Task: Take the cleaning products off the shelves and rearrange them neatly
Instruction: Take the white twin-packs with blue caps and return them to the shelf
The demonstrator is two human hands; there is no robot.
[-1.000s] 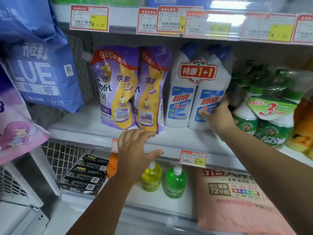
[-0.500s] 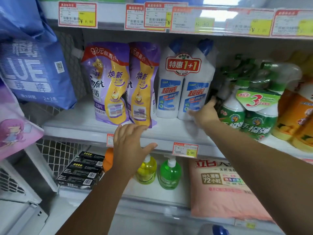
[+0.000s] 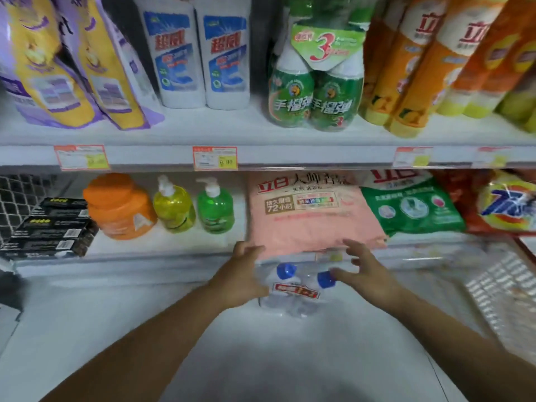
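A twin pack of white bottles with blue caps stands on the white floor in front of the lowest shelf. My left hand is at its left side with the fingers loosely bent. To the pack's right, my right hand has spread fingers, one fingertip by the right cap. Blur hides whether either hand touches the pack. A second twin pack stands on the middle shelf, between purple and yellow pouches and bundled green spray bottles.
Orange bottles fill the middle shelf's right end. Below lie black boxes, an orange jug, yellow and green pump bottles, a pink bag, a green bag. A wire rack stands at the right.
The view has dropped from the middle shelf to the floor. Both hands have come down from the shelf to the sides of a twin pack standing on the floor.
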